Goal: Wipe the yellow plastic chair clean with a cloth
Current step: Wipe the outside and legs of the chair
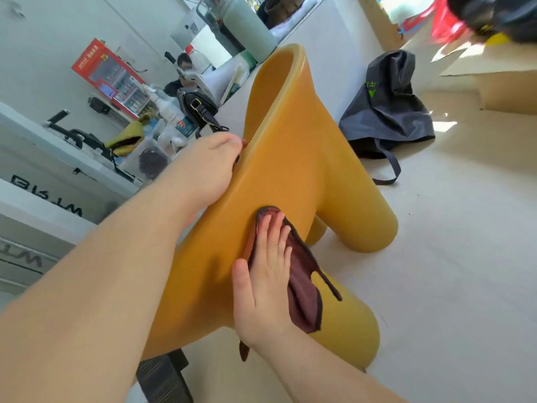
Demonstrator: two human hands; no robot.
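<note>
The yellow plastic chair (290, 158) fills the middle of the head view, its rounded legs reaching to the right. My left hand (203, 173) grips the chair's left edge, fingers curled over the rim. My right hand (266, 274) lies flat with straight fingers on a dark maroon cloth (305, 298), pressing it against the chair's side. Part of the cloth hangs below my right wrist.
A grey bag (383, 112) lies on the pale floor right of the chair. White cabinets and a cluttered table with a spray bottle (168, 112) and black handbag (197, 107) stand at left. A seated person (181, 74) is behind. A black object (162, 376) sits by the chair's near end.
</note>
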